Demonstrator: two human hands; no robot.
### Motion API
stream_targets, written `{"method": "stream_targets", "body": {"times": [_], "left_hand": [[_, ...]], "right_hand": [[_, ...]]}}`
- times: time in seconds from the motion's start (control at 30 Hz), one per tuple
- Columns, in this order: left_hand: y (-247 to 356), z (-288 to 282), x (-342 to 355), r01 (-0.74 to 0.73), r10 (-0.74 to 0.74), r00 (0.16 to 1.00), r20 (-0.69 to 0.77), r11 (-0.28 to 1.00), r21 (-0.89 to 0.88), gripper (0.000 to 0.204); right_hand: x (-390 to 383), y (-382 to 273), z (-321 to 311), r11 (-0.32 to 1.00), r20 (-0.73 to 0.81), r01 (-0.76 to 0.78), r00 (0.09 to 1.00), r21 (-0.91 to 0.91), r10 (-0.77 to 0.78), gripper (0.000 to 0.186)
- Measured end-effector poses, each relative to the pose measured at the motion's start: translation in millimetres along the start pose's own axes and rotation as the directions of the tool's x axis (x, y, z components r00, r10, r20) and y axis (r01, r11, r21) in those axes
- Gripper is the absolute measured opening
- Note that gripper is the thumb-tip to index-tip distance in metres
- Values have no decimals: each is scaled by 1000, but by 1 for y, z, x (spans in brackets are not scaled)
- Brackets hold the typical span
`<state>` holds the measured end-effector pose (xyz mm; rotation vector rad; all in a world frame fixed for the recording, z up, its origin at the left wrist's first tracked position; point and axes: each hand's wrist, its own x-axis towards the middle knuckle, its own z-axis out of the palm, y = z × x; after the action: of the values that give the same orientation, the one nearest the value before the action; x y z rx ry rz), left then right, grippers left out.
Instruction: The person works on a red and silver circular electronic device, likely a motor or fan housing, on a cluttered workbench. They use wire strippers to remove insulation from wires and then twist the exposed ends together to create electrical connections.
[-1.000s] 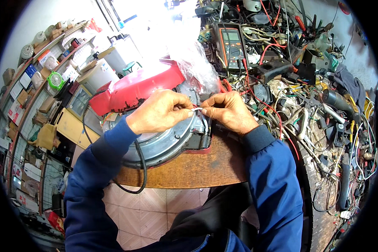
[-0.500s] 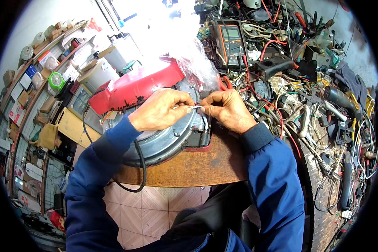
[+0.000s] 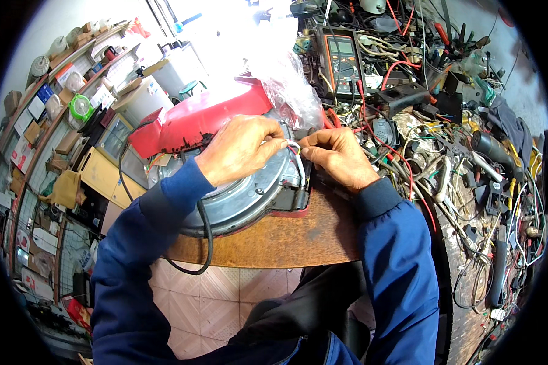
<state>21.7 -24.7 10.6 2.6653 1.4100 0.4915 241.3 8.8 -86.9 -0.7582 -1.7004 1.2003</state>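
On the wooden tabletop [image 3: 274, 246] lies a machine with a round grey metal body [image 3: 249, 210] and a red cover [image 3: 210, 115]. Thin wires [image 3: 299, 163], one of them white, rise at the right side of the body. My left hand [image 3: 243, 149] reaches over the body, its thumb and forefinger pinched on the wires. Close by, my right hand [image 3: 340, 157] is closed in a pinch, its fingertips at the other side of the wires. What lies between its fingertips is too small to make out. A black cord [image 3: 206, 243] hangs from the machine past the table edge.
A multimeter [image 3: 341, 61] with red leads stands at the back. Tangled cables, tools and parts [image 3: 432, 146] cover the bench at right. Clear plastic wrap [image 3: 292, 91] lies behind the machine. Loaded shelves [image 3: 49, 140] line the left; tiled floor [image 3: 219, 292] shows below.
My fingertips have moved apart slightly, and the short white piece that spanned them is no longer visible there. White and coloured wires now show between my hands. The view has shifted a little.
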Motion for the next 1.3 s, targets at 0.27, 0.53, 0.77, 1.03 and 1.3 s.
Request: {"method": "stream_targets", "body": {"times": [0.27, 0.53, 0.77, 1.03, 1.3], "left_hand": [[10, -83, -97, 22, -120, 778, -617, 986, -165, 27], [-17, -15, -260, 190, -390, 549, -739, 920, -344, 41], [-73, 42, -318, 262, -665, 329, -671, 746, -612, 43], [-72, 36, -303, 329, -686, 393, -612, 727, -603, 39], [-72, 32, -309, 236, -695, 393, -602, 709, -664, 40]], "right_hand": [[2, 5, 0, 986, -227, -51, 970, 158, 86, 19], [-8, -25, -6, 993, -248, -106, 962, 60, 118, 22], [-98, -188, 81, 722, 569, 507, 800, -470, -191, 30], [-121, -192, 156, 450, 606, 889, 405, -87, -685, 53], [-119, -198, 210, 544, 605, 838, 459, -51, -651, 51]]}}
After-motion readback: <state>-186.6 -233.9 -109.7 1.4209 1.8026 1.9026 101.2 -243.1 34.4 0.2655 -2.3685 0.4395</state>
